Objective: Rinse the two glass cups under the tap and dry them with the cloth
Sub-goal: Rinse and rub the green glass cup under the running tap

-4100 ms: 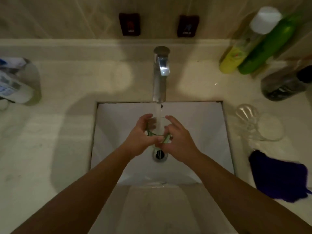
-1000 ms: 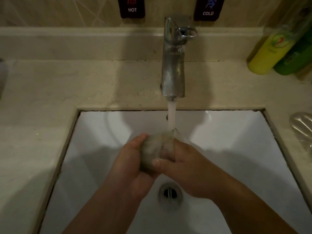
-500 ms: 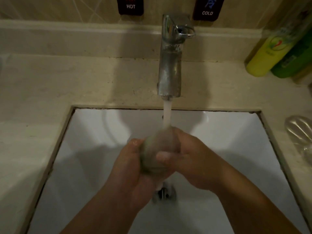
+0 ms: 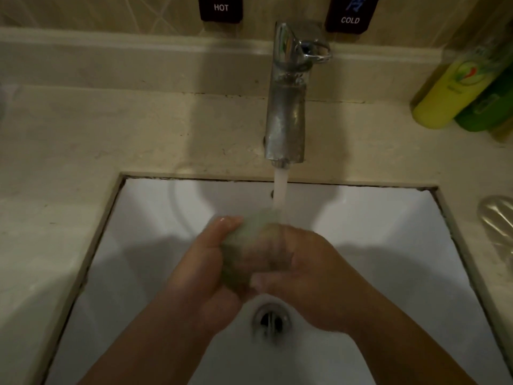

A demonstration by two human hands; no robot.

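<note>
Both hands hold one glass cup [image 4: 249,245] over the white sink [image 4: 144,218], just under the running tap [image 4: 287,107]. My left hand [image 4: 205,270] cups it from the left and below. My right hand [image 4: 305,270] wraps it from the right, fingers across its front. The cup looks blurred and greenish, and the water stream [image 4: 280,190] lands on its upper edge. The second glass cup [image 4: 497,218] lies on the counter at the right edge, partly cut off. The cloth is out of view.
The drain [image 4: 270,319] sits below my hands. A yellow bottle [image 4: 449,90] and a green bottle [image 4: 488,107] stand at the back right. HOT [image 4: 221,8] and COLD [image 4: 350,16] labels are on the wall. Beige counter [image 4: 69,162] surrounds the sink.
My view moved closer to the sink since four seconds ago. Over the last second my hands have shifted slightly around the cup under the stream, with my right hand's fingers now lower.
</note>
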